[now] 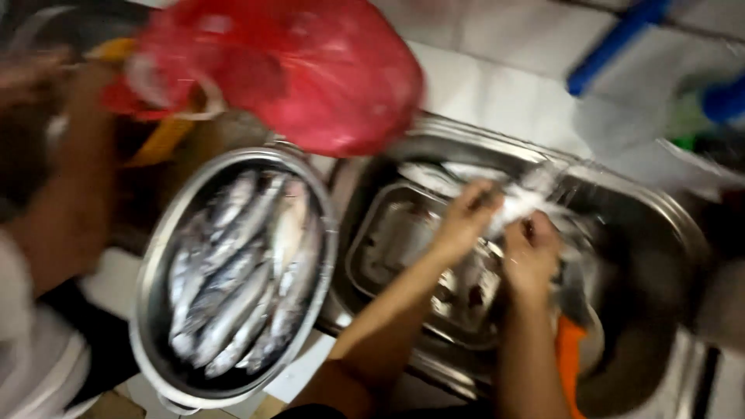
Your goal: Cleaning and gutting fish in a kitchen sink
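Both my hands are over the steel sink, gripping one pale silvery fish under running water. My left hand holds the fish's left end and my right hand holds it from below on the right. Under them a square metal tray sits inside the sink basin. To the left a round metal pan holds several whole silver fish lying side by side. The picture is blurred by motion.
A red plastic bag hangs above the pan and sink edge. Another person's arm reaches along the left side. Something orange lies by my right forearm. Blue-handled items rest on the white counter behind the sink.
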